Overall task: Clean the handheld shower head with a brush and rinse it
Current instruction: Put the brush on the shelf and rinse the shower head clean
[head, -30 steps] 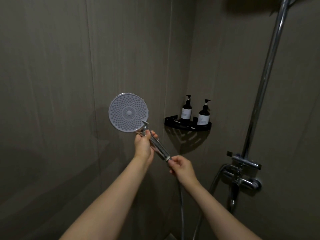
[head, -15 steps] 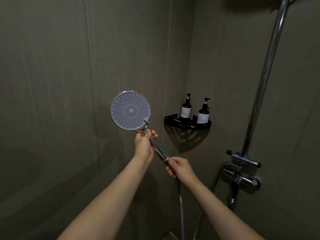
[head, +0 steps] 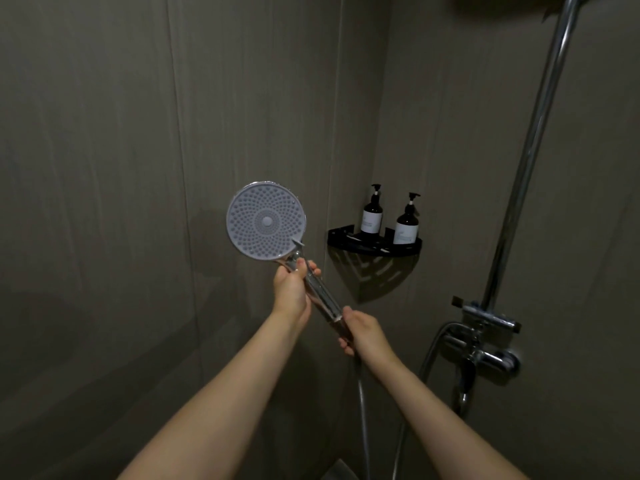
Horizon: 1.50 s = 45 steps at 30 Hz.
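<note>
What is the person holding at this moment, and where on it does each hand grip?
The shower head: the left hand grips its handle's upper part, the right hand the bottom end.

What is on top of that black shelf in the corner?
Two dark pump bottles with pale labels stand side by side on the black shelf. Its front rim hides their bottoms. Under it, only its shadow on the wall shows.

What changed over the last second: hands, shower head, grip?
Little. The right hand slid a bit further onto the lower end of the shower head handle. The left hand keeps its grip just below the face, which still faces the camera. Nothing let go. The two bottles on the corner shelf are unmoved.
</note>
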Tool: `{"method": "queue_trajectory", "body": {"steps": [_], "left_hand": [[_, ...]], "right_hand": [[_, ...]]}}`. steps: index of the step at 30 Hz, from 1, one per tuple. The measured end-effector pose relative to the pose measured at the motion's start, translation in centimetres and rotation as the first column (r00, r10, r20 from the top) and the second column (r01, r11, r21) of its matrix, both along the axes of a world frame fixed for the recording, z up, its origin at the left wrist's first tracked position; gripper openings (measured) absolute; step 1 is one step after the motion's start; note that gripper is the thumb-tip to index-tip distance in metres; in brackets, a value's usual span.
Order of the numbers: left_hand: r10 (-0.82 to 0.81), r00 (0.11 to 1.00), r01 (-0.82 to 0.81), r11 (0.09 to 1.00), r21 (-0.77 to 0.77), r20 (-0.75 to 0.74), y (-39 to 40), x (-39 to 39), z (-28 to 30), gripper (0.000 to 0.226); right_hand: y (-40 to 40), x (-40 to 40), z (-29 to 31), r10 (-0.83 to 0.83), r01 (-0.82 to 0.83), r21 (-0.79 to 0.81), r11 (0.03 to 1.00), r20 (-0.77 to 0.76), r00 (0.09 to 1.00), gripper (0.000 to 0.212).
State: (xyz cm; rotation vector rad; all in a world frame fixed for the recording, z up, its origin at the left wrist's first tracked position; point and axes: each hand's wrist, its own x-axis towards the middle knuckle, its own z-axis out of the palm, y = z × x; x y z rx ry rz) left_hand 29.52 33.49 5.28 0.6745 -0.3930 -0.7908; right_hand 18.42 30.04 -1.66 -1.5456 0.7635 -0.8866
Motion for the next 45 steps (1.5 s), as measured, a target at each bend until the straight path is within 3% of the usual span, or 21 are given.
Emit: {"method": "queue_trajectory", "body": {"steps": [1, 5, 7, 11, 13, 14, 16, 18, 20, 23, 25, 27, 28, 31, 34, 36, 39, 41, 45], "left_hand": [[0.001, 1.000, -0.001, 1.000, 0.003, 0.005, 0.0, -0.1, 0.0, 0.016], [0.006, 1.000, -0.006, 1.000, -0.021, -0.007, -0.1, -0.2, -0.3, 0.018], [0.011, 1.000, -0.011, 1.000, -0.023, -0.009, -0.2, -0.2, -0.3, 0.019], [-0.006, 1.000, 0.006, 1.000, 0.008, -0.007, -0.1, -0.6, -0.5, 0.019], [-0.018, 1.000, 0.018, 1.000, 0.020, -0.006, -0.1, -0.7, -0.9, 0.019], [-0.022, 1.000, 0.022, 0.999, 0.024, -0.009, -0.1, -0.8, -1.0, 0.018], [-0.019, 1.000, 0.020, 1.000, 0.012, -0.023, -0.4, -0.9, -1.0, 0.018], [-0.014, 0.999, 0.014, 1.000, -0.012, -0.032, -0.6, -1.0, -0.8, 0.019], [-0.019, 0.999, 0.019, 1.000, -0.014, -0.031, -0.7, -1.1, -0.6, 0.020], [-0.043, 0.999, 0.043, 0.999, -0.001, -0.025, -0.6, -1.6, -0.6, 0.020], [-0.044, 0.999, 0.044, 0.999, -0.001, -0.020, -0.6, -2.0, -0.5, 0.021], [-0.046, 0.999, 0.046, 0.999, -0.005, -0.027, -0.8, -2.4, -0.6, 0.022], [-0.052, 0.998, 0.052, 0.999, -0.009, -0.034, -0.9, -2.5, -0.6, 0.023], [-0.068, 0.997, 0.068, 0.998, -0.011, -0.042, -1.1, -2.8, -0.6, 0.022], [-0.075, 0.997, 0.075, 0.997, 0.006, -0.027, -1.1, -3.4, -0.7, 0.022], [-0.083, 0.996, 0.083, 0.997, 0.006, -0.019, -1.2, -3.8, -0.9, 0.022], [-0.100, 0.994, 0.101, 0.995, 0.003, -0.036, -1.5, -4.3, -1.4, 0.020], [-0.111, 0.992, 0.111, 0.994, 0.000, -0.053, -1.8, -4.4, -1.6, 0.019], [-0.124, 0.992, 0.125, 0.992, 0.026, -0.038, -2.2, -5.4, -1.7, 0.019]], "right_hand": [[-0.1, -0.1, -0.2, 0.005, -0.006, -0.046, 0.999, -0.017, 1.000, 0.014], [-0.6, -0.6, -0.8, -0.093, 0.074, -0.238, 0.969, -0.071, 0.993, 0.024], [-0.4, -0.5, -0.7, -0.088, 0.080, -0.210, 0.974, -0.027, 0.996, 0.018], [-0.1, -0.8, -0.2, 0.028, -0.028, -0.003, 1.000, -0.028, 0.999, 0.029], [-0.4, -0.9, -0.7, 0.077, -0.089, -0.066, 0.994, -0.171, 0.982, 0.013], [-0.7, -1.1, -1.1, 0.071, -0.097, -0.113, 0.989, -0.214, 0.974, 0.019], [-0.9, -1.3, -1.4, -0.049, 0.020, -0.161, 0.987, -0.179, 0.983, 0.034], [-0.8, -1.5, -1.4, -0.115, 0.094, -0.179, 0.979, -0.113, 0.987, 0.029], [-0.4, -1.7, -1.0, -0.089, 0.074, -0.149, 0.986, -0.097, 0.991, 0.022], [0.0, -2.1, -0.5, -0.009, 0.005, -0.079, 0.997, -0.053, 0.999, 0.028], [-0.2, -2.5, -0.7, 0.002, -0.020, -0.134, 0.991, -0.130, 0.991, 0.007], [-0.4, -2.9, -1.2, -0.084, 0.052, -0.217, 0.975, -0.143, 0.986, 0.031], [-0.4, -3.1, -1.3, -0.140, 0.111, -0.236, 0.965, -0.111, 0.984, 0.030], [-0.1, -3.3, -1.3, -0.155, 0.147, -0.181, 0.973, -0.028, 0.988, 0.021], [0.1, -3.7, -0.9, -0.081, 0.081, -0.033, 0.996, -0.011, 0.997, 0.029], [0.1, -4.2, -0.8, -0.044, 0.040, -0.056, 0.998, -0.079, 0.996, 0.009], [-0.2, -5.2, -1.5, -0.120, 0.090, -0.166, 0.982, -0.181, 0.976, 0.029], [-0.2, -5.6, -1.6, -0.183, 0.153, -0.200, 0.968, -0.144, 0.973, 0.020], [-0.2, -6.0, -1.3, -0.123, 0.123, -0.002, 0.992, -0.055, 0.991, 0.027]]}}
